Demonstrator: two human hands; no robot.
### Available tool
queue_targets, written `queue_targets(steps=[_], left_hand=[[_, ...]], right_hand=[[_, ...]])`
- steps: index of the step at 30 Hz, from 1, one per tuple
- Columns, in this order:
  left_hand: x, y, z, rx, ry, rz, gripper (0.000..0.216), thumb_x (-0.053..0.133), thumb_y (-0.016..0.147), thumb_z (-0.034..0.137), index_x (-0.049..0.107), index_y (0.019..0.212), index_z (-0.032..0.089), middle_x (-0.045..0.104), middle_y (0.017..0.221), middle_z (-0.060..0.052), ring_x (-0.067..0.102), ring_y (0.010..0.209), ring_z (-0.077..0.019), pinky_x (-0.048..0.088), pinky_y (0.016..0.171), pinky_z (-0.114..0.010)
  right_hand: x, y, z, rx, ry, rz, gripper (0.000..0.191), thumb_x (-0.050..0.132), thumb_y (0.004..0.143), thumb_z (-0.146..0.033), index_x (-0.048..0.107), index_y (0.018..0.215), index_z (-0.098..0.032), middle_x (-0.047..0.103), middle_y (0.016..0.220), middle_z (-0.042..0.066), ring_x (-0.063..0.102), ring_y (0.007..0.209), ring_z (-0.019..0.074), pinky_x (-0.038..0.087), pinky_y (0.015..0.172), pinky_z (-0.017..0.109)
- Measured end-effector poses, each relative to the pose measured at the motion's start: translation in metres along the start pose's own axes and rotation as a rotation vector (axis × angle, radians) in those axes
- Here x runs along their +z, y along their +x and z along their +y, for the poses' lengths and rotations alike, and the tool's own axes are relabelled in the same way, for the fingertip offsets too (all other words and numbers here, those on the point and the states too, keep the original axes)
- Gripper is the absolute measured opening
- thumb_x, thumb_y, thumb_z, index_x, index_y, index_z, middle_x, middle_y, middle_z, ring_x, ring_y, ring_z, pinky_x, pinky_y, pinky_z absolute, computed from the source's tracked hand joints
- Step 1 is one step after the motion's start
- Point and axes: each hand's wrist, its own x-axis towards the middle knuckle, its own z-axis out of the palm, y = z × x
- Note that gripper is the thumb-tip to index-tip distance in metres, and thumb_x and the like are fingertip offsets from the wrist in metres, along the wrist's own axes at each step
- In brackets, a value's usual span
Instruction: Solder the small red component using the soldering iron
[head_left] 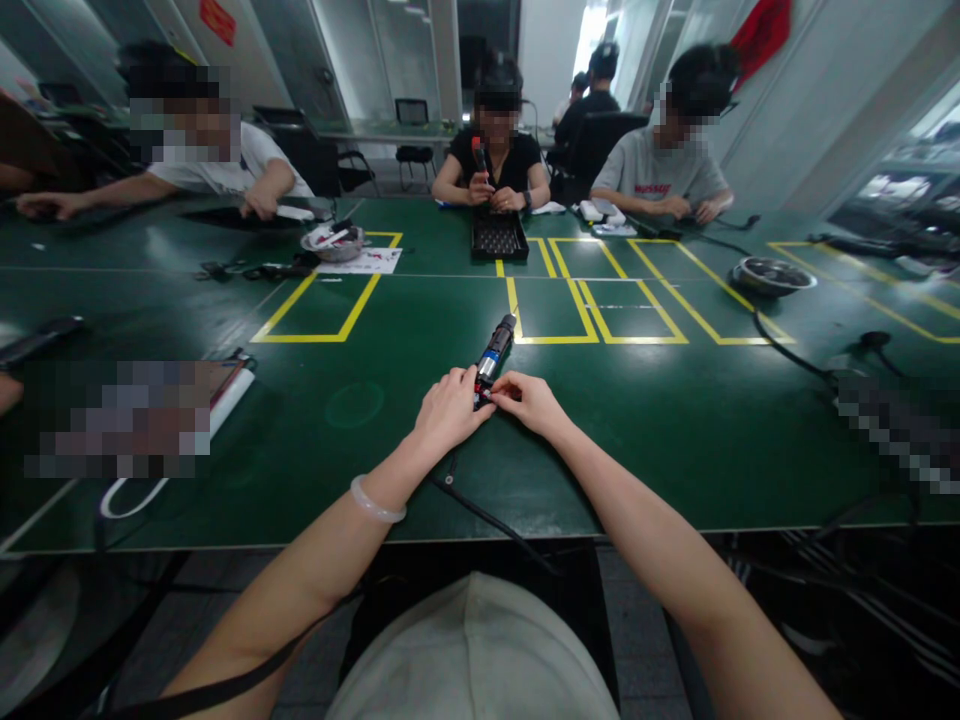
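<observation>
In the head view an opened electric screwdriver (496,346) lies at a slant on the green table, its black tapered nose pointing away from me. A silver and blue cylinder shows in its body, with small red and white bits at the near end. My left hand (448,412) wraps over that near end from the left and holds it down. From the right, my right hand (531,402) pinches at the same near end, thumb and fingertips together. What sits between those fingertips is too small to name. A black cable (491,517) trails from below my left hand over the table edge.
Yellow tape rectangles (555,340) mark the green table (637,450). Across it, a person handles a red-tipped tool above a black tray (499,238). A bowl of parts (332,243) stands far left, a round metal dish (773,275) at right. Other people sit around the table.
</observation>
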Motion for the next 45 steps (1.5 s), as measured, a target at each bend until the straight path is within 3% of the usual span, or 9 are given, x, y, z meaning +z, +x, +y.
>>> queue_targets(steps=[7, 15, 23, 33, 40, 45], left_hand=[[0.000, 0.000, -0.001, -0.014, 0.007, 0.005, 0.053, 0.045, 0.091, 0.055, 0.048, 0.129, 0.018, 0.057, 0.117, -0.013, 0.058, 0.103, -0.0269, 0.046, 0.083, -0.035], [-0.002, 0.006, 0.000, -0.063, 0.065, 0.004, 0.048, 0.041, 0.091, 0.057, 0.057, 0.112, 0.017, 0.060, 0.108, -0.014, 0.058, 0.101, -0.0289, 0.045, 0.082, -0.037], [-0.006, 0.009, -0.003, -0.064, 0.079, -0.015, 0.052, 0.042, 0.090, 0.058, 0.059, 0.114, 0.016, 0.062, 0.109, -0.015, 0.057, 0.104, -0.0304, 0.043, 0.087, -0.039], [-0.002, 0.013, -0.039, -0.012, 0.012, -0.042, 0.062, 0.046, 0.085, 0.064, 0.057, 0.121, 0.015, 0.061, 0.120, -0.014, 0.054, 0.113, -0.0300, 0.038, 0.096, -0.039], [-0.010, 0.000, -0.053, 0.010, 0.025, -0.032, 0.064, 0.051, 0.080, 0.068, 0.058, 0.116, 0.016, 0.060, 0.122, -0.013, 0.052, 0.115, -0.0309, 0.034, 0.102, -0.042], [-0.018, -0.012, -0.079, -0.019, 0.085, -0.030, 0.067, 0.053, 0.077, 0.070, 0.057, 0.118, 0.017, 0.057, 0.127, -0.014, 0.049, 0.119, -0.0321, 0.029, 0.107, -0.045]], right_hand=[[-0.004, -0.002, -0.001, -0.017, -0.064, 0.019, 0.017, 0.057, 0.085, -0.021, 0.070, 0.094, -0.015, 0.071, 0.089, 0.005, 0.061, 0.075, 0.0150, 0.045, 0.072, 0.027], [-0.005, -0.002, -0.006, -0.031, -0.026, 0.014, 0.018, 0.056, 0.084, -0.019, 0.068, 0.097, -0.016, 0.070, 0.090, 0.004, 0.059, 0.074, 0.0139, 0.046, 0.072, 0.027], [-0.005, -0.003, -0.005, -0.053, -0.034, 0.001, 0.018, 0.057, 0.084, -0.020, 0.066, 0.100, -0.017, 0.068, 0.091, 0.003, 0.058, 0.073, 0.0134, 0.046, 0.071, 0.026], [-0.008, -0.003, -0.006, -0.050, -0.062, 0.025, 0.016, 0.056, 0.086, -0.022, 0.065, 0.098, -0.017, 0.068, 0.090, 0.004, 0.057, 0.071, 0.0131, 0.045, 0.069, 0.026], [-0.008, -0.003, -0.001, -0.059, -0.082, 0.029, 0.016, 0.055, 0.086, -0.022, 0.066, 0.097, -0.018, 0.068, 0.090, 0.004, 0.057, 0.071, 0.0133, 0.045, 0.068, 0.026], [-0.009, -0.004, 0.000, -0.067, -0.078, 0.034, 0.015, 0.055, 0.086, -0.022, 0.067, 0.096, -0.018, 0.068, 0.090, 0.004, 0.058, 0.072, 0.0135, 0.045, 0.068, 0.026]])
